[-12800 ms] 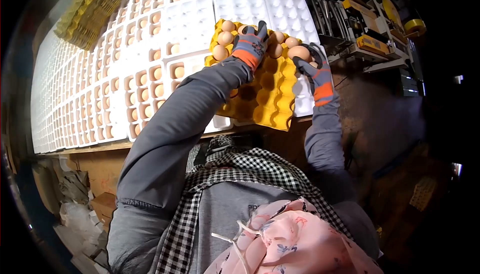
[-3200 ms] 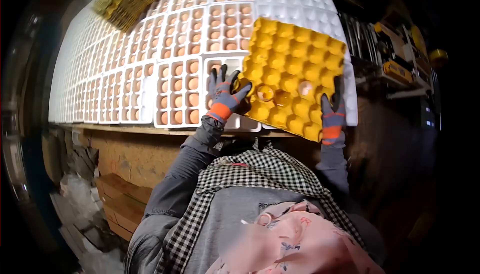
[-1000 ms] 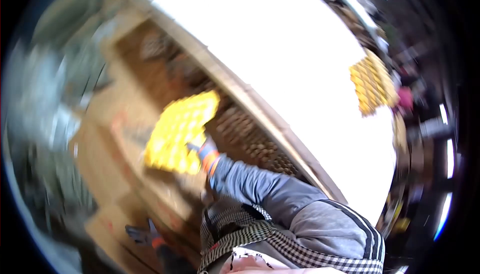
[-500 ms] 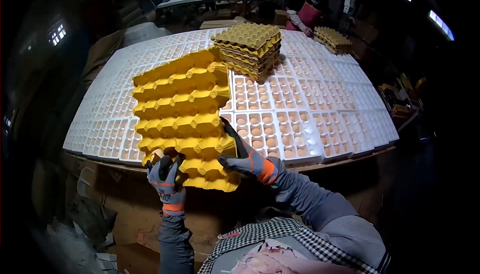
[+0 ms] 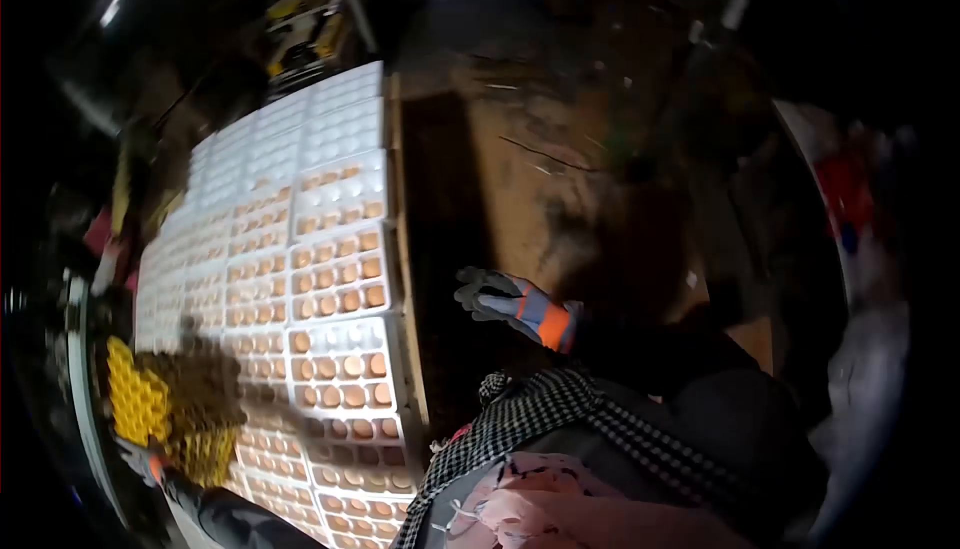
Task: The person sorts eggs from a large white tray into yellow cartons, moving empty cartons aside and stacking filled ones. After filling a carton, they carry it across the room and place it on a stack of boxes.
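At the lower left, a yellow egg tray (image 5: 138, 389) lies tilted at the side of a stack of egg trays (image 5: 208, 439). My gloved left hand (image 5: 143, 461) is on its near edge, fingers closed about the rim; the hand is small and somewhat blurred. My gloved right hand (image 5: 505, 301), grey with an orange cuff, hovers beside the table's edge with its fingers stretched out and nothing in them. White foam trays (image 5: 392, 359) with brown eggs (image 5: 350, 366) in their cells cover the table left of it.
The table's wooden edge (image 5: 410, 349) runs up the middle of the view. Brown floor (image 5: 560, 199) with thin debris lies to the right. Equipment with yellow parts (image 5: 320, 39) stands past the table's far end. White foam trays at that end show no eggs.
The view has swung right and tilted. My right hand has let go of the yellow egg tray and moved away from it. The tray is now over by the stack with my left hand.
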The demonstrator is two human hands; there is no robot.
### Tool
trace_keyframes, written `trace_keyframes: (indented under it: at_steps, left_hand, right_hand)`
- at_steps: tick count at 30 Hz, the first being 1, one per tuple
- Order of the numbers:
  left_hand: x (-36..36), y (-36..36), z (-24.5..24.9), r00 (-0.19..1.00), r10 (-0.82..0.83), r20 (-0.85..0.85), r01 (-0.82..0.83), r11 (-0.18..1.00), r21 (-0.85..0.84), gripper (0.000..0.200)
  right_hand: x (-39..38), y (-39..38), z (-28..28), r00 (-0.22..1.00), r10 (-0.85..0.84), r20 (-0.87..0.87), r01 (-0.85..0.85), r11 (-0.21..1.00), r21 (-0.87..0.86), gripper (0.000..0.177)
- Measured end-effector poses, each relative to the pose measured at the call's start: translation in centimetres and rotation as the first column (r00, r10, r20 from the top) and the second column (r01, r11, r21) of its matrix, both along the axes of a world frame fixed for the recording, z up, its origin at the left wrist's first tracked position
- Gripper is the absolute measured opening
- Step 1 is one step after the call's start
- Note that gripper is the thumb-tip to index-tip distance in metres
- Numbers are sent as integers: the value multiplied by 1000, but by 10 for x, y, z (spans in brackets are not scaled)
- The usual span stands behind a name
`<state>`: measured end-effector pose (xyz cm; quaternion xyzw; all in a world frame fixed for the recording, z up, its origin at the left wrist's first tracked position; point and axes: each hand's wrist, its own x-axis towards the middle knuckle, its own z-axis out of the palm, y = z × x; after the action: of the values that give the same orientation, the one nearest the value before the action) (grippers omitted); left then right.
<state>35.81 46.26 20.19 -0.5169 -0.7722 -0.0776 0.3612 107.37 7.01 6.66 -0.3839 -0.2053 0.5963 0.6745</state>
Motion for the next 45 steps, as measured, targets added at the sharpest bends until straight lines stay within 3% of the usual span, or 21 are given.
trace_keyframes:
  at_steps: [3,4,5,6,8,10,11,13,15,17,20,23,28,32,33,35,38,39,41,44,45]
  left_hand:
    - [147,82,-47,785,-613,90,584,781,221,78]
    - [249,37,-63,487,-785,383,773,591,230,71]
    - [349,-7,-79,119,-751,649,852,413,322,64]
    - [406,-30,-105,119,-683,721,910,366,196,60]
    - [506,-66,-150,-104,-567,817,987,41,154,56]
    - [600,-127,-162,-282,-658,698,953,-274,127,47]
    - [637,-160,-163,-348,-574,741,927,-329,180,44]
    - [697,-221,-172,-488,-361,795,851,-401,340,44]
    - [751,-263,-198,-451,-94,888,820,-435,371,45]
    - [794,-292,-243,-422,-207,882,775,-587,233,50]
    - [838,-348,-249,-263,-455,851,642,-740,-198,56]
    - [853,-359,-239,-96,-200,975,547,-829,-116,55]
    - [845,-277,-238,169,-553,816,699,-517,-495,66]
    - [841,-185,-277,460,-485,744,737,-258,-624,75]
    - [843,-165,-287,458,-440,773,770,-238,-592,76]
    - [856,-125,-312,468,-346,813,806,-210,-553,79]
    - [912,-56,-347,466,-259,846,817,-242,-524,79]
    - [942,-29,-344,472,-302,828,791,-269,-549,79]
    - [1012,8,-322,551,-305,776,748,-232,-622,80]
    - [1108,67,-282,169,-432,886,933,-220,-285,71]
    - [1142,89,-268,172,-430,886,930,-226,-290,71]
  right_hand:
    - [-18,-54,-10,969,-243,50,247,962,-117,52]
    - [-26,-70,-11,959,-277,55,282,952,-116,53]
    - [-34,-83,-20,949,-299,94,306,950,-68,54]
    - [-41,-96,-28,940,-312,142,317,948,-18,55]
    - [-46,-123,-29,899,-361,249,377,926,-19,60]
    - [-43,-154,-37,653,-356,668,408,909,86,64]
    - [-41,-172,-45,677,-391,623,433,897,92,62]
    - [-26,-212,-52,368,-105,924,574,807,-136,57]
    - [-12,-250,-88,253,-149,956,718,691,-82,55]
    - [8,-290,-90,180,-9,984,755,642,-133,53]
    - [48,-324,-96,431,-105,896,778,546,-310,51]
    - [111,-314,-138,544,-268,795,745,591,-310,52]
    - [238,-207,-116,643,-182,744,501,834,-230,52]
    - [355,-68,-139,534,55,844,215,956,-198,49]
    - [384,-31,-161,523,68,850,200,959,-199,49]
    - [448,49,-212,864,-1,503,133,965,-227,48]
    - [546,124,-251,948,-165,274,241,931,-274,47]
    - [577,136,-289,868,-194,457,350,892,-286,44]
    - [629,125,-295,576,255,777,425,718,-551,44]
    - [677,93,-311,652,310,691,316,718,-620,48]
    - [697,73,-336,587,513,626,325,559,-763,47]
